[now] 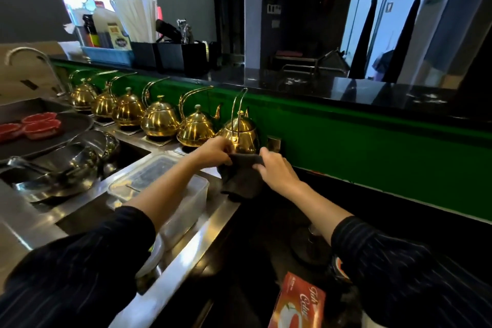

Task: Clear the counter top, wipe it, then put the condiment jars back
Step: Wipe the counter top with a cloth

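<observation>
You've got the dark grey cloth (242, 178) stretched between both hands. Your left hand (215, 150) pinches its top edge at the 9 o'clock end and your right hand (274, 168) pinches the 3 o'clock end, so that edge runs 9-to-3 and the rest hangs down.

It hangs right where the steel sink top (202, 229) meets the glossy black counter top (372, 202), just in front of the nearest gold kettle (241, 133). From the cloth, the counter runs off toward 4 o'clock along the green wall, so your right hand is the nearer one for wiping, I'd say.

There's a red cardboard box (300, 303) at 6 o'clock. I can't make out any condiment jars; the dark round shape under your right forearm is too murky to call.
</observation>
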The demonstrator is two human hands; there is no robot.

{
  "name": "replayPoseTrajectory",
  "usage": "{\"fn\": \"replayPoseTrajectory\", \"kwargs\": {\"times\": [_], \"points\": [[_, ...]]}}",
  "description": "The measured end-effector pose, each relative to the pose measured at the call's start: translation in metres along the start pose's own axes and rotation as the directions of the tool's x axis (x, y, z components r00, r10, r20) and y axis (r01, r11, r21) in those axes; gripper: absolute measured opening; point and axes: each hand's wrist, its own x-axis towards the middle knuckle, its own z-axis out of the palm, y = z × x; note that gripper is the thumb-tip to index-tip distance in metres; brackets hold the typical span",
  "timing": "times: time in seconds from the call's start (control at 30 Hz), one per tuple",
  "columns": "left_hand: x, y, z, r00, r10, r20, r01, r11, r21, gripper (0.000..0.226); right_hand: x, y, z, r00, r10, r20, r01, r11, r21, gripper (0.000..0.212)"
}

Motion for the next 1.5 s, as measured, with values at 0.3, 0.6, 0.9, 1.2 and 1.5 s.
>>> {"fn": "replayPoseTrajectory", "kwargs": {"times": [0.3,0.6,0.9,1.2,1.5], "points": [[0.025,0.056,-0.077,0.917,0.026,-0.399,0.041,0.986,0.159,0.019,0.078,-0.014,-0.096,0.981,-0.181,-0.076,0.182,0.983,0.012,0.024],[0.115,0.065,-0.184,0.788,-0.128,-0.602,0.122,0.991,-0.052,0.017,0.208,-0.051,-0.121,0.969,-0.118,-0.215,0.157,0.972,0.175,0.023],[0.226,0.009,-0.193,0.402,-0.216,-0.89,-0.063,0.963,-0.262,0.02,0.327,-0.069,-0.057,0.997,-0.033,-0.075,0.058,0.933,0.354,0.025],[0.326,-0.078,-0.163,0.919,0.101,-0.38,0.019,0.954,0.299,0.049,0.37,-0.012,-0.015,0.999,-0.04,0.007,0.04,0.999,-0.035,0.027],[0.333,-0.085,-0.171,0.976,-0.151,-0.16,0.206,0.878,0.432,0.07,0.338,0.018,-0.025,0.994,-0.06,0.094,0.074,0.985,-0.153,0.042]]}}
